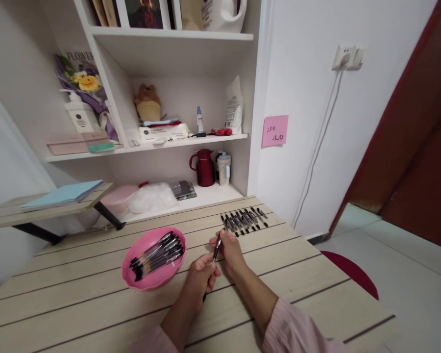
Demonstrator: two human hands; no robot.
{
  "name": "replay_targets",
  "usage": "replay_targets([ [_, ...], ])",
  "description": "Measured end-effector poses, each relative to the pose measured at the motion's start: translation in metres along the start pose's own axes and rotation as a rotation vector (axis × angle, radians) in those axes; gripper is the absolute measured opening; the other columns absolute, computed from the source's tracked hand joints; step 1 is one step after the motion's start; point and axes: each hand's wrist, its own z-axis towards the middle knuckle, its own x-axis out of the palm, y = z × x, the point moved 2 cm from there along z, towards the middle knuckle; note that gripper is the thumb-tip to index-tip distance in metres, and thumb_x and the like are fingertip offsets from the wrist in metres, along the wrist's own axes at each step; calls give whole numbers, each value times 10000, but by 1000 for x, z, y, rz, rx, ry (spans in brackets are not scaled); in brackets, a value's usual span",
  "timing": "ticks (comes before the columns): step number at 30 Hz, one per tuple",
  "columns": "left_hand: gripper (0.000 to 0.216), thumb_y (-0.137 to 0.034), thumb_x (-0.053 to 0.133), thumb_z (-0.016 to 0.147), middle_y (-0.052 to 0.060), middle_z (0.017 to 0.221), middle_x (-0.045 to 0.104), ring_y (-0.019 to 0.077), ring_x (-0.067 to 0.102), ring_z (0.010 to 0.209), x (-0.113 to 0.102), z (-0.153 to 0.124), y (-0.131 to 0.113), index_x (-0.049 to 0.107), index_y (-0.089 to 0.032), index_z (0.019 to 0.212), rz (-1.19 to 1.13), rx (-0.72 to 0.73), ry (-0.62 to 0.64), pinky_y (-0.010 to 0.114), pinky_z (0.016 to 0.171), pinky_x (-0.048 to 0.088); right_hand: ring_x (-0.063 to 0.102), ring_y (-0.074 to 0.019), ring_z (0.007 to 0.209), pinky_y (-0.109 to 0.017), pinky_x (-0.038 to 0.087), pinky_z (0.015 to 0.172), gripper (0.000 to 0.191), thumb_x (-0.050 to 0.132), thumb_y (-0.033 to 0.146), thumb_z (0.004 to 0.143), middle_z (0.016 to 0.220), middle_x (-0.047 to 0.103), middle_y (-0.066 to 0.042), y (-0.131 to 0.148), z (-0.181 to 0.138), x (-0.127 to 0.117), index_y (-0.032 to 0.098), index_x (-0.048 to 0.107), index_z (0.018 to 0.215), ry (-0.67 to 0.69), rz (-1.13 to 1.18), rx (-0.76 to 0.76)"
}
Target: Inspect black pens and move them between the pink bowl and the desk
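Observation:
A black pen (216,249) slants between my two hands above the table. My left hand (202,275) is closed around its lower part, and the dark end pokes out below the fingers. The fingertips of my right hand (229,247) pinch its upper end. To the left stands a pink bowl (128,279) with a scalloped rim, holding several clear-barrelled pens (158,255) with black ends. Beyond my right hand, several short black pen parts (244,220) lie in a row on the table; their exact kind is too small to make out.
The slatted wooden table (286,294) meets a white shelf unit (176,142) at the back. On it stand a red jug (205,168) and a light cup (224,169). A small raised stand (7,211) carries blue paper (62,193) at left. A red round seat (349,272) is right of the table.

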Motion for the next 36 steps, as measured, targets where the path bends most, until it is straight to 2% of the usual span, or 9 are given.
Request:
replay_targets([
  [2,329,-285,574,668,-48,557,543,17,309,299,-1,-1,0,565,-142,965,-15,-21,15,164,305,149,562,-96,516,-194,443,452,294,617,446,679,615,619,-2,10,7,-8,181,513,752,-66,108,-58],
  [5,346,-293,590,660,-54,564,535,14,318,306,-3,-2,1,556,-147,972,-53,-30,-5,160,306,150,517,-70,477,-181,423,447,234,635,357,665,583,574,38,16,12,-16,198,498,768,-103,148,-26],
  [10,289,-302,610,654,-54,574,540,10,323,298,-3,1,3,539,-159,895,-98,11,11,155,303,167,331,-33,341,-155,248,334,274,670,332,616,444,448,80,4,3,-9,185,438,623,48,28,141],
  [14,239,-295,604,662,-58,584,540,9,341,306,-3,2,4,522,-168,847,-99,21,-8,145,306,190,227,-23,328,-179,142,333,370,694,438,584,392,358,102,0,-4,-3,183,428,562,102,-130,142],
  [18,241,-307,620,650,-57,582,544,7,338,303,-2,0,2,513,-170,818,-93,4,-40,142,307,193,256,-36,366,-202,184,369,351,748,411,504,396,387,88,4,-4,-5,163,507,560,40,-261,45],
  [25,278,-373,612,661,-51,546,535,19,347,294,-2,1,2,532,-160,820,-92,-28,-13,153,300,186,330,-62,418,-216,255,420,336,726,428,519,425,432,56,7,-3,-5,143,557,572,64,-288,-19],
  [31,247,-340,613,665,-55,572,542,13,354,307,1,-1,0,514,-174,818,-79,3,-72,150,314,200,327,-58,399,-215,235,399,354,731,439,518,412,439,55,5,-6,-5,133,568,588,55,-333,54],
  [36,237,-326,615,661,-52,561,551,15,342,293,1,-1,-1,518,-168,810,-59,26,-48,157,314,186,298,-34,362,-196,202,375,338,763,383,492,377,422,71,7,-7,-5,142,531,534,51,-258,54],
])
